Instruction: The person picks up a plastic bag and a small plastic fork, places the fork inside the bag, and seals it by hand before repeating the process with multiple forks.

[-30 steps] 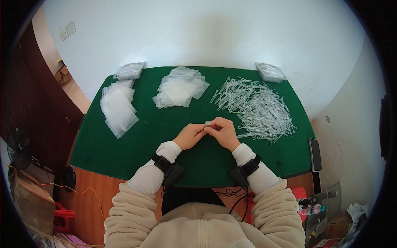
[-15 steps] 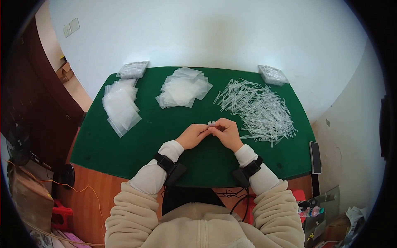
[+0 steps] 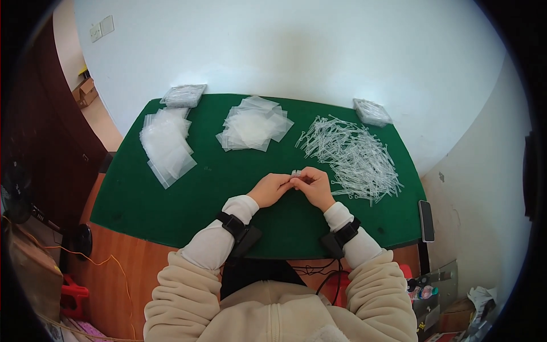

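Note:
My left hand and my right hand meet above the middle of the table, fingertips touching. Between them they pinch a small clear, greyish bundle, whose upper end pokes out past the fingers; the rest is hidden. It resembles the thin clear plastic sticks with looped ends, heaped loosely just beyond and to the right of my right hand. Flat clear zip bags lie in a spread pile straight ahead of my hands. Another fanned stack of clear bags rests at the left.
Filled clear packs stand at the far left corner and far right corner of the green-covered table. A dark phone-like device sits at the right edge. The white wall rises directly behind the table.
The view has shifted slightly, moving the table a little in the picture. My hands stay together on the small clear bundle, with only a slight shift of the fingers.

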Tool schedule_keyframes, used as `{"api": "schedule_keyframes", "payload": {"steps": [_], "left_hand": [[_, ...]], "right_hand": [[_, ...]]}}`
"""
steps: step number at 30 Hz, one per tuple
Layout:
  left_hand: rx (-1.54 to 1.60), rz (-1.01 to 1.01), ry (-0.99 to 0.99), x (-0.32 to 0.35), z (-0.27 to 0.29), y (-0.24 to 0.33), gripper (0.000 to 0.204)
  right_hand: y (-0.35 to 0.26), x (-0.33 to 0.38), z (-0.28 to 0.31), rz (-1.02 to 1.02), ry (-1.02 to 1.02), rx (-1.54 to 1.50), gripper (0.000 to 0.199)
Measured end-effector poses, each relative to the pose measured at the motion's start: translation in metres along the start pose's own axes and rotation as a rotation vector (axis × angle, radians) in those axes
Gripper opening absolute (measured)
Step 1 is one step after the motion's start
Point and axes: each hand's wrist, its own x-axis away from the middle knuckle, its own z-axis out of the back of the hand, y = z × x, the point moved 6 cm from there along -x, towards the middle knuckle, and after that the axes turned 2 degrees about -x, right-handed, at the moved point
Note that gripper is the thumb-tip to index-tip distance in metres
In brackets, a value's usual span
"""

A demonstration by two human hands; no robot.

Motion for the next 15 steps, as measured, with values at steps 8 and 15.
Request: {"api": "schedule_keyframes", "payload": {"steps": [8, 15], "left_hand": [[0.005, 0.001, -0.002, -0.0011, -0.0020, -0.0036, 0.017], [0.000, -0.001, 0.055, 0.0006, 0.0001, -0.0051, 0.017]], "right_hand": [[0.0080, -0.0014, 0.0031, 0.007, -0.021, -0.006, 0.010], [0.0046, -0.0046, -0.0036, -0.009, 0.003, 0.017, 0.010]]}}
